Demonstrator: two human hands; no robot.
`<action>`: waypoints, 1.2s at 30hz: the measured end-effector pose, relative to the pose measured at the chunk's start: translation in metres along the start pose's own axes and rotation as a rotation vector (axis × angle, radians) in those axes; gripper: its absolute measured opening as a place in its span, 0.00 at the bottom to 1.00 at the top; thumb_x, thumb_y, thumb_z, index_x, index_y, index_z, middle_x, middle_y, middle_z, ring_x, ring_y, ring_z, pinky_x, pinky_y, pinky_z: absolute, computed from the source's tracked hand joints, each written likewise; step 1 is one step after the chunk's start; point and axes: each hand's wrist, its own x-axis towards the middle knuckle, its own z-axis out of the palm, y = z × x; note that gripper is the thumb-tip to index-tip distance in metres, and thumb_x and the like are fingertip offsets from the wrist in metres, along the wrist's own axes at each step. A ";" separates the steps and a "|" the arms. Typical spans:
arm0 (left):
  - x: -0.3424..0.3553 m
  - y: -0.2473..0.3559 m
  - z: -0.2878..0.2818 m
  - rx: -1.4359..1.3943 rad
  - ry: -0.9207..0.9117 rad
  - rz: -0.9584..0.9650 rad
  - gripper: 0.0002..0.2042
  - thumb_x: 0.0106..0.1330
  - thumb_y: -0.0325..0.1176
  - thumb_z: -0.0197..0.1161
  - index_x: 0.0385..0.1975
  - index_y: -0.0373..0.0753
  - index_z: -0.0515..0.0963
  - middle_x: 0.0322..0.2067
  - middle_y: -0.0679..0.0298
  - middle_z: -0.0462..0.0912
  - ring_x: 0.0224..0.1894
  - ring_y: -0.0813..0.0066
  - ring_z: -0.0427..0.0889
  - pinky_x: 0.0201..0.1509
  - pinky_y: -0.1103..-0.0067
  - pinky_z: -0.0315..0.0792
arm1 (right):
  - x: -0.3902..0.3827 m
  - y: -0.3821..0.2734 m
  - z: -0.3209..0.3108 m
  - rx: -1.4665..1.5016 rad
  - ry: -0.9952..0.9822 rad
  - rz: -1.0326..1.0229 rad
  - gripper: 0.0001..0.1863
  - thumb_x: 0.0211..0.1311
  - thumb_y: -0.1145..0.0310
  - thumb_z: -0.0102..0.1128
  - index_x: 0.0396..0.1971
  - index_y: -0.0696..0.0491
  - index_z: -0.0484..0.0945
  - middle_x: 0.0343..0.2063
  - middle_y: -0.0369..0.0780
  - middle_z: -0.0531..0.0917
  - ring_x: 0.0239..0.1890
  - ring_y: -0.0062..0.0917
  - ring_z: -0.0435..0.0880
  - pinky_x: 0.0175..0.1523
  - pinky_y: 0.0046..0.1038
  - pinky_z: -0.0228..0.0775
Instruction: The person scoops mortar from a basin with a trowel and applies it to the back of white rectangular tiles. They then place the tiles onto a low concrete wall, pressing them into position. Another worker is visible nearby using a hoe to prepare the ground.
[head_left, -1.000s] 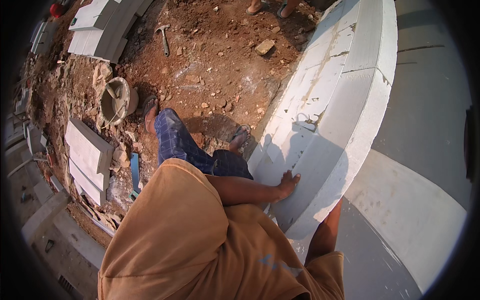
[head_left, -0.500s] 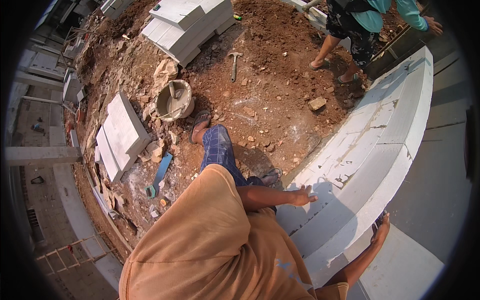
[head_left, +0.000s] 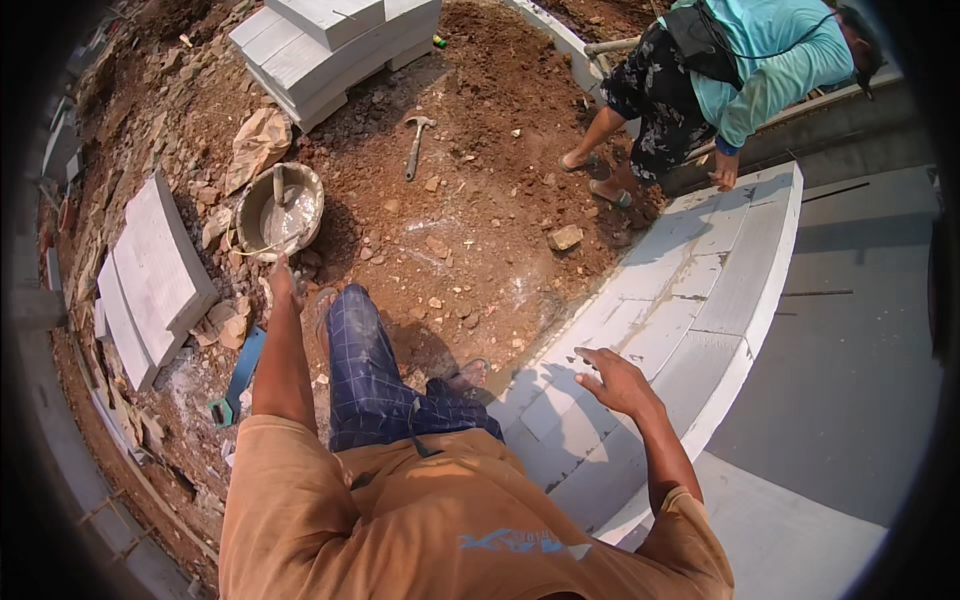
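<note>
My left hand (head_left: 285, 283) reaches forward, fingers stretched out, at the near rim of a round bucket (head_left: 254, 222) of grey wet mortar; I cannot tell whether it touches the rim. A trowel handle (head_left: 279, 185) sticks up inside the bucket, and a thin pale bail crosses its near side. Over the light block wall (head_left: 690, 318) hangs my right hand (head_left: 613, 380), open and holding nothing, fingers spread and casting a shadow on the blocks. Grey mortar lines show in the wall's joints.
A co-worker (head_left: 750, 80) bends over the wall's far end, one hand by it. White blocks are stacked at the back (head_left: 330, 60) and on the left (head_left: 155, 275). A claw hammer (head_left: 415, 147), a blue handsaw (head_left: 241, 378) and a stone (head_left: 565, 237) lie on the dirt.
My left hand has swung from beside the wall to the bucket. My right hand has come off the wall's outer edge to above its face. The co-worker has bent down toward the wall.
</note>
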 end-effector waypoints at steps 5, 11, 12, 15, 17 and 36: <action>0.132 -0.013 -0.076 -0.119 0.148 -0.223 0.38 0.73 0.62 0.47 0.77 0.51 0.48 0.78 0.53 0.45 0.74 0.38 0.53 0.71 0.46 0.56 | 0.035 -0.035 0.113 0.125 -0.249 0.341 0.28 0.70 0.50 0.54 0.64 0.51 0.72 0.55 0.51 0.80 0.59 0.45 0.78 0.64 0.42 0.70; 0.168 0.028 -0.080 -0.196 0.055 -0.333 0.36 0.75 0.61 0.44 0.77 0.50 0.47 0.77 0.60 0.48 0.74 0.45 0.55 0.72 0.44 0.54 | -0.086 -0.120 0.238 0.347 -0.478 0.746 0.30 0.69 0.48 0.56 0.61 0.55 0.75 0.54 0.50 0.83 0.53 0.43 0.84 0.60 0.39 0.74; 0.175 0.037 -0.077 -0.197 0.017 -0.325 0.34 0.76 0.60 0.43 0.75 0.49 0.50 0.75 0.59 0.53 0.73 0.47 0.58 0.71 0.44 0.56 | -0.092 -0.140 0.240 0.441 -0.491 0.813 0.30 0.69 0.48 0.57 0.62 0.55 0.74 0.53 0.49 0.83 0.52 0.40 0.84 0.58 0.38 0.75; 0.211 0.036 -0.079 -0.328 -0.089 -0.307 0.23 0.79 0.54 0.42 0.65 0.47 0.64 0.62 0.60 0.73 0.63 0.54 0.72 0.64 0.47 0.68 | -0.100 -0.190 0.245 0.720 -0.450 0.970 0.30 0.69 0.50 0.57 0.63 0.55 0.73 0.51 0.45 0.85 0.48 0.33 0.86 0.53 0.34 0.77; 0.181 0.056 -0.055 -0.388 0.025 -0.366 0.19 0.79 0.48 0.42 0.62 0.48 0.67 0.61 0.62 0.74 0.58 0.59 0.76 0.64 0.49 0.67 | -0.094 -0.222 0.238 0.914 -0.320 1.044 0.30 0.70 0.51 0.57 0.64 0.54 0.73 0.49 0.43 0.85 0.45 0.29 0.87 0.51 0.31 0.77; -0.150 0.086 -0.107 -0.081 -0.593 0.166 0.23 0.68 0.59 0.62 0.22 0.49 0.68 0.12 0.73 0.59 0.14 0.76 0.60 0.19 0.75 0.60 | -0.151 -0.228 0.427 1.213 0.054 0.573 0.27 0.73 0.58 0.55 0.66 0.56 0.70 0.46 0.38 0.83 0.41 0.21 0.81 0.43 0.24 0.72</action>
